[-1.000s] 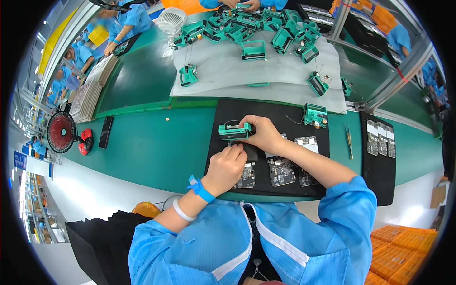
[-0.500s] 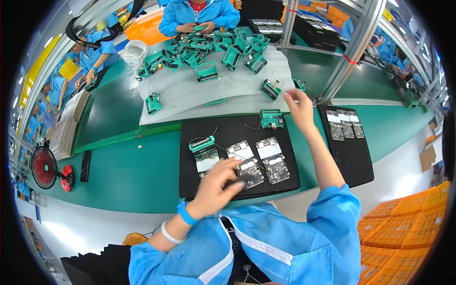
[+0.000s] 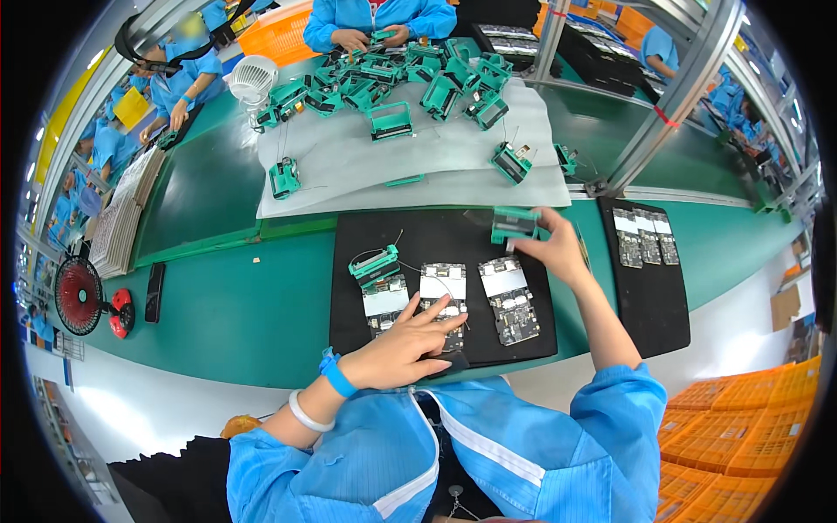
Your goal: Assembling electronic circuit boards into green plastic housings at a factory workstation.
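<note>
Circuit boards lie in a row on the black mat [image 3: 349, 253] at the near edge of the green table [image 3: 235, 305], seen from the head camera: a left board [image 3: 384, 309], a middle board [image 3: 442, 295] and a right board [image 3: 513, 301]. A green plastic frame [image 3: 376, 265] with thin wires sits at the far end of the left board, touching or overlapping it, so that one looks already fitted. The other two boards show no frame on them, so they appear to be what is left. The left hand [image 3: 405, 349] lies flat with fingers spread over the near end of the middle board, its grip open and pressing rather than holding. The right hand [image 3: 558, 253] is raised over the far right part of the mat, its grip closed on a second green frame [image 3: 514, 224], held above the mat and not yet on a board. Many more green frames [image 3: 410, 78] are heaped on the grey sheet [image 3: 349, 166] farther away.
</note>
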Demonstrator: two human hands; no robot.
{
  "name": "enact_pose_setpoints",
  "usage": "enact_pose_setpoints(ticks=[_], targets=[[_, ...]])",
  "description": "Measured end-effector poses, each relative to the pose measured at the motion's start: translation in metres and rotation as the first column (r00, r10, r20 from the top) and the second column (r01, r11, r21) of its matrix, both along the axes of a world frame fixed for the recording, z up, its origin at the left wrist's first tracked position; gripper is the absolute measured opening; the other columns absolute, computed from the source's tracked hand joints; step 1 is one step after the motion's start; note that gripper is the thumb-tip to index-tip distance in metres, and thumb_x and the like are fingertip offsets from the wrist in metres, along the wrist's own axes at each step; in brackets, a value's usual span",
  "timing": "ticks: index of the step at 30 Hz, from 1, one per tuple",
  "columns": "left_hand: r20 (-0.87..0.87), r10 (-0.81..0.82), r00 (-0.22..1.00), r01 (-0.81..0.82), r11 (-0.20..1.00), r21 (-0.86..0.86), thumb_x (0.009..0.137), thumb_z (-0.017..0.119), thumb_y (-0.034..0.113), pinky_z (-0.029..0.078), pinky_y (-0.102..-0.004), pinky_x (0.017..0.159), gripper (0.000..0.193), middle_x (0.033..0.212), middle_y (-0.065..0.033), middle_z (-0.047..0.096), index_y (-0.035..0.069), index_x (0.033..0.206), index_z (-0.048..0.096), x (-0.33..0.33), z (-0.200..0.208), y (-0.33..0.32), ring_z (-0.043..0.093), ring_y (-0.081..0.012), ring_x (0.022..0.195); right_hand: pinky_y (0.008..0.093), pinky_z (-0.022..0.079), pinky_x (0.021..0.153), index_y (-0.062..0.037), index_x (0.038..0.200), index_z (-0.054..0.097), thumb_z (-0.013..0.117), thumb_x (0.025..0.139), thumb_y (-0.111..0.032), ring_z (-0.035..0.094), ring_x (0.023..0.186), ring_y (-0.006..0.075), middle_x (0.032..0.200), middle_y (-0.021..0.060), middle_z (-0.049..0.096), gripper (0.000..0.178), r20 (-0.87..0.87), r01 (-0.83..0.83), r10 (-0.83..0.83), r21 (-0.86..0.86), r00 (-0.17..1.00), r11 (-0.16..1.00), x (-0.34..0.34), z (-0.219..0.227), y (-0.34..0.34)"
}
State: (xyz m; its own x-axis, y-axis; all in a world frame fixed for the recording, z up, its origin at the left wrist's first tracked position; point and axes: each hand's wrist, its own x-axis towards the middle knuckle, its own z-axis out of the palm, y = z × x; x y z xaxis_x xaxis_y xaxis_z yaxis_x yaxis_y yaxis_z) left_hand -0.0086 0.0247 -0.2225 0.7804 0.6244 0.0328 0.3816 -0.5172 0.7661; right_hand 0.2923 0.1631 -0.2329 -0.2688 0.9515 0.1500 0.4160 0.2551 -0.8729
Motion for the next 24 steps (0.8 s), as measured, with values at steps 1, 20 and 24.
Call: enact_pose_setpoints(ticks=[1,20,24], targets=[[-0.012,0.007,1.000,-0.007,1.000,0.018,0.095,0.061,0.025,-0.004,-0.0646,0.116,0.032,0.155,-0.0153,0.037,0.007,0.075,0.045,0.000,-0.001,0.000,0.007,-0.0413,0.150,0.0273,0.050,0.085,-0.0005,0.109,0.060,0.079,0.077,-0.005,0.065,0.093,0.0126,0.100,0.0063,0.070,0.038,-0.079,0.024,-0.022,0.022,0.997,0.999,-0.007,0.013,0.001],[-0.043,0.095,0.995,-0.091,0.992,0.089,0.092,0.062,0.027,0.000,-0.0654,0.117,0.030,0.152,-0.0160,0.041,0.004,0.073,0.056,0.007,-0.006,0.005,0.010,-0.0413,0.150,0.0240,0.053,0.062,0.0023,0.100,0.059,0.078,0.078,0.003,0.064,0.073,0.0077,0.085,0.0039,0.068,0.029,-0.133,-0.231,0.210,-0.174,0.969,0.957,-0.109,-0.020,0.001],[-0.044,0.090,0.995,-0.086,0.993,0.083,0.092,0.062,0.027,0.000,-0.0655,0.117,0.030,0.152,-0.0161,0.041,0.004,0.073,0.056,0.007,-0.005,0.002,0.010,-0.0413,0.150,0.0248,0.053,0.060,0.0022,0.099,0.060,0.079,0.077,0.003,0.065,0.069,0.0085,0.081,0.0050,0.068,0.029,-0.151,-0.198,0.166,-0.224,0.974,0.954,-0.105,-0.019,0.001]])
